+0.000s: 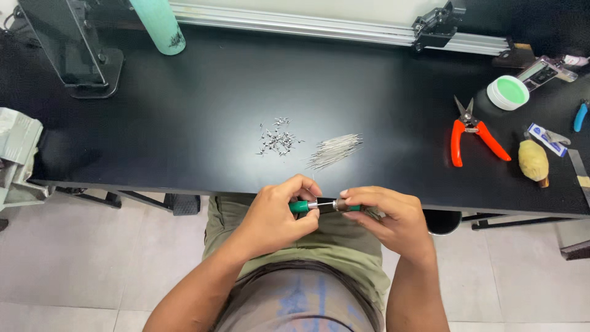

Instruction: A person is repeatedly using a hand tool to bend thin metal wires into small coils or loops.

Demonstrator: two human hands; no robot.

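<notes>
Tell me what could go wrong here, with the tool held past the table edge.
The green tool sits between left hand and right hand over the lap, off the table; a dropped part would likely hit the floor. The pins and small pieces lie loose near the edge, so a sleeve or wrist could sweep them off.

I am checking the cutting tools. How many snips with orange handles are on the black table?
1. The orange-handled snips lie on the right part of the black table, between the green-lidded jar and the pile of thin metal pins. None seems hidden.
</notes>
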